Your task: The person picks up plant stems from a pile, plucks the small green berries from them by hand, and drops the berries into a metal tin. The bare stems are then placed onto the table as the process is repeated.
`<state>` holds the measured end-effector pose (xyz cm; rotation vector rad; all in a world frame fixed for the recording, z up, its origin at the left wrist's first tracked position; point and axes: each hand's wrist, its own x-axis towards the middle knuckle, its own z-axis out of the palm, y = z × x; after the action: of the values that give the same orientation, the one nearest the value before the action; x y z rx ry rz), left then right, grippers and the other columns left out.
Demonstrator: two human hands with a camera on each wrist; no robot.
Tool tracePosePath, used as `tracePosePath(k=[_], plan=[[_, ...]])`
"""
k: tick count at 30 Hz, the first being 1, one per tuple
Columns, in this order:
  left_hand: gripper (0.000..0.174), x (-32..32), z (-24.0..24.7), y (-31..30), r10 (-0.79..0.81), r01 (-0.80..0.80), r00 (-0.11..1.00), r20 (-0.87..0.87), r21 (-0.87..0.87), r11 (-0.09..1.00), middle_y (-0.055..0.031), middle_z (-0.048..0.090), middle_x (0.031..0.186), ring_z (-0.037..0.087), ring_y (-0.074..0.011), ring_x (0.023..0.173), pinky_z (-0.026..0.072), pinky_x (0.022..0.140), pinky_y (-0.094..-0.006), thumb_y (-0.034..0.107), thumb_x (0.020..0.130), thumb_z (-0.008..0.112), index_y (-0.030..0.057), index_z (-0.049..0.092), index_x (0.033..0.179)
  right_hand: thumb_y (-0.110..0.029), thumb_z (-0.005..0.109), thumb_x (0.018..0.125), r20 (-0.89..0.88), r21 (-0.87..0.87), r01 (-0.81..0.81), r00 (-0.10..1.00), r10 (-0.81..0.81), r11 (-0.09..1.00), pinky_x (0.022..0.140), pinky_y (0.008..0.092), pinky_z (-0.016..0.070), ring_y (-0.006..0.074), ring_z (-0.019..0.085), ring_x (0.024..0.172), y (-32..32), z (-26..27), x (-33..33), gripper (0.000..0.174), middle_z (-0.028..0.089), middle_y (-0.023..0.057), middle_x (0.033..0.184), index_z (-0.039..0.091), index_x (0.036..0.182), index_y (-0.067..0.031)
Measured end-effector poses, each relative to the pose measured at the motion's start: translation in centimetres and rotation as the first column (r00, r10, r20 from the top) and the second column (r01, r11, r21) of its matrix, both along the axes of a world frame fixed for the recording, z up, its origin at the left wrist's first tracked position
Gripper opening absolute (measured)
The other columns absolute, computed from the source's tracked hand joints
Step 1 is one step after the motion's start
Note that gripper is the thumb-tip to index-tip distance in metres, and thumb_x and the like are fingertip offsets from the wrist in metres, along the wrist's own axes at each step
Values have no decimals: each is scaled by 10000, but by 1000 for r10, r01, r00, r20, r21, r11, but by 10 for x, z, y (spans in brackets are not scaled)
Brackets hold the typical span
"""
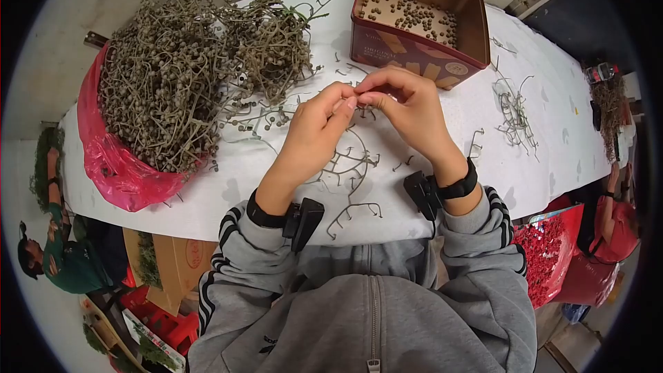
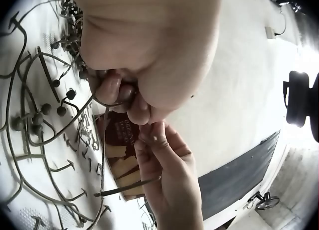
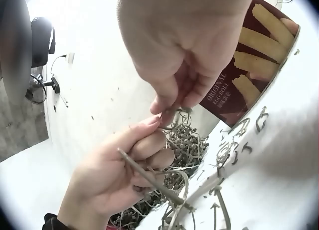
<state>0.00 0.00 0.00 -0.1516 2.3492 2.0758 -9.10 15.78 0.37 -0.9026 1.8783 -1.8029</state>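
My left hand (image 1: 314,135) and right hand (image 1: 407,110) meet fingertip to fingertip over the middle of the white-covered table. Curled left fingers grip a thin brownish-green dried stem (image 3: 154,182), which sticks out below them in the right wrist view. A round berry-like pod (image 2: 126,93) shows between the left fingers. My right thumb and forefinger pinch the sprig's small tip (image 3: 184,110) beside the left thumb; they largely hide it. Just beyond the hands stands a dark red egg roll tin (image 1: 394,55) with loose round pods (image 1: 414,17) inside.
A big heap of podded dried stems (image 1: 166,90) fills a pink plastic bag (image 1: 124,179) on the left. Bare stems (image 1: 352,166) lie under the hands, with another bunch (image 1: 514,117) to the right. Other people sit at both sides, one in a green top (image 1: 72,255).
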Motion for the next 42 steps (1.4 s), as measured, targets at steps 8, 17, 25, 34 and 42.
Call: tracePosePath(k=[8,17,25,34,42], plan=[[236,0,5,3,44,-44,999,-1,-103,994,27,551,667,414,-49,590,344,532,-212,191,955,513,-4,606,1049,-14,689,797,-63,91,186,982,-180,978,687,234,495,111,605,762,0,8,4,60,667,68,838,688,824,40],[214,-2,2,0,-8,25,997,-71,237,971,66,535,713,397,-9,617,313,545,-185,190,950,532,0,629,929,-81,644,858,115,-31,63,992,-59,998,694,233,475,102,573,756,-2,0,8,124,637,51,846,634,926,22],[218,2,5,2,-141,66,986,87,577,814,97,371,633,278,-7,562,215,511,-188,241,969,493,62,602,905,-256,580,887,-641,76,-36,764,76,996,689,322,430,242,500,754,-1,11,0,263,534,88,816,521,912,-2],[279,5,9,-14,-380,261,917,124,534,804,86,340,603,248,-21,520,192,485,-191,296,974,490,41,590,920,-275,566,883,-637,200,-186,722,272,962,646,357,401,301,450,716,4,9,-2,287,458,125,751,492,812,-8],[263,8,2,13,-263,74,962,70,862,501,76,318,565,234,-50,503,231,488,-217,250,979,460,69,521,798,-147,544,886,-554,11,-90,828,81,996,609,369,420,314,492,672,-2,10,12,199,460,129,715,453,768,-15]])
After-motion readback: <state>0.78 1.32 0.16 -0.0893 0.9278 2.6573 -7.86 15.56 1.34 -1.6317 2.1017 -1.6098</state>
